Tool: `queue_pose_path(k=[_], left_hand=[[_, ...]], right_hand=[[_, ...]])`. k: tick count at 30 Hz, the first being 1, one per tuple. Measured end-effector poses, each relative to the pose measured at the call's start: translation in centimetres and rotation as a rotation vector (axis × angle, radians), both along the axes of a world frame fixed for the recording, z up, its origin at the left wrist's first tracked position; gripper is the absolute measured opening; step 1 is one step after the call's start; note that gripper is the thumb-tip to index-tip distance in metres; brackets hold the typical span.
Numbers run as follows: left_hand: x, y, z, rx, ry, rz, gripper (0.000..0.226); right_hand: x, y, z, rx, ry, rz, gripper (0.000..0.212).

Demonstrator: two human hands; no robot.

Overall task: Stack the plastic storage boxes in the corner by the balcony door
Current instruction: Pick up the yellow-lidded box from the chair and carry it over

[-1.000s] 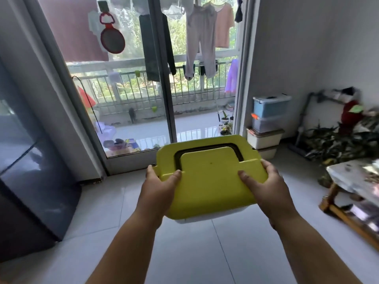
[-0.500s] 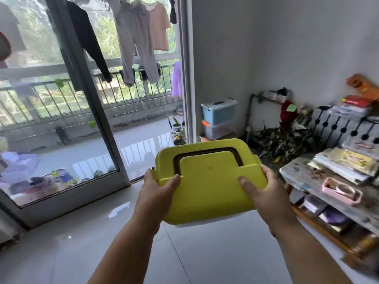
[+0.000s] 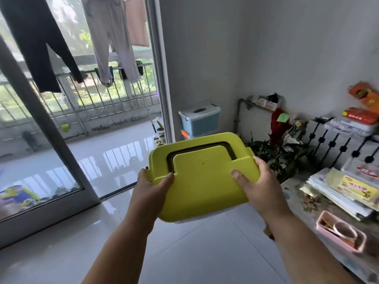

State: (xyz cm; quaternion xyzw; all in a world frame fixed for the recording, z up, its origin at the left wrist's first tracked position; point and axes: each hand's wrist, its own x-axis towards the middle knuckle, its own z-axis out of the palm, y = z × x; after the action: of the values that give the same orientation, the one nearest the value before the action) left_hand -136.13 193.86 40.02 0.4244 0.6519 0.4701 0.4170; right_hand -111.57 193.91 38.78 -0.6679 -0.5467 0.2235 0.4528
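we hold a storage box with a yellow-green lid (image 3: 202, 181) out in front of us, above the floor (image 3: 184, 253). our left hand (image 3: 149, 189) grips the lid's left edge, thumb lying on top and fingers curled out of sight beneath. our right hand (image 3: 260, 185) clamps the right edge the same way, thumb pressed flat on the lid. only a pale sliver of the box body shows below the lid's near edge. a folded handle in a dark frame lies flat in the lid, beyond our thumbs.

past our hands, in the corner, a blue box with a pale lid (image 3: 200, 118) sits on top of another box (image 3: 187, 134), which our lid mostly hides. to the left of our left hand stands the balcony door (image 3: 51, 128), with laundry (image 3: 110, 37) hanging outside. beyond our right hand are leafy plants (image 3: 281, 152), and to its right a cluttered table (image 3: 303, 201) carrying a pink tray (image 3: 341, 234) and stacked papers (image 3: 338, 191).
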Motion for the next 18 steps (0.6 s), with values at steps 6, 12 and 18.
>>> queue_pose_path(k=[6,12,18], left_hand=[[3.5,10.6,-1.6,-0.041,0.006,0.029,0.067],[6.2,25.4,-3.3,-0.044,-0.026,-0.012,0.055],[9.9,40.9,-2.9,-0.091,-0.009,-0.087,0.063]], right_hand=[[3.3,10.5,-1.2,-0.051,0.002,0.057,0.099],[6.2,24.8,-3.2,-0.050,0.005,0.015,0.089],[9.9,38.3,-3.1,-0.097,0.020,-0.054,0.086]])
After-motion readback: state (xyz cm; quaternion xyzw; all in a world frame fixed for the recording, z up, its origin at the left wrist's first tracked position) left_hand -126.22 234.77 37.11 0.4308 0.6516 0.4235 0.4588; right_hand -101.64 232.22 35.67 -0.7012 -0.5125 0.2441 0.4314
